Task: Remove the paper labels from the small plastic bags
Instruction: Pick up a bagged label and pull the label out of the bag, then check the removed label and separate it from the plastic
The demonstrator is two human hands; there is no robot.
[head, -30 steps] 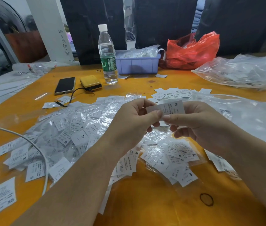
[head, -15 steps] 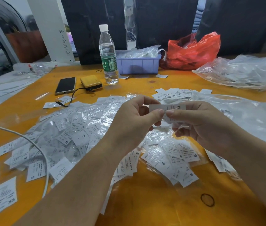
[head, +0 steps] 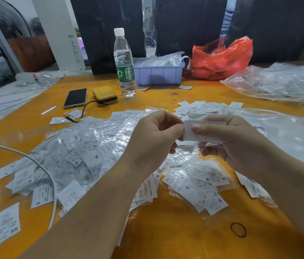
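Head view, left hand [head: 153,139] and right hand [head: 231,141] pinching one bagged label [head: 189,134]

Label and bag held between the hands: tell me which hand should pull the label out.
Probably the left hand. Its thumb and forefinger pinch the free edge of the label, while the right hand wraps more of the piece, thumb on top, so it can anchor the bag. The bag itself is hard to make out.

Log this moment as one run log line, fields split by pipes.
step: label removal | left hand: pinching label packet | right hand: pinching same packet | packet: held above bagged-label pile | table: orange
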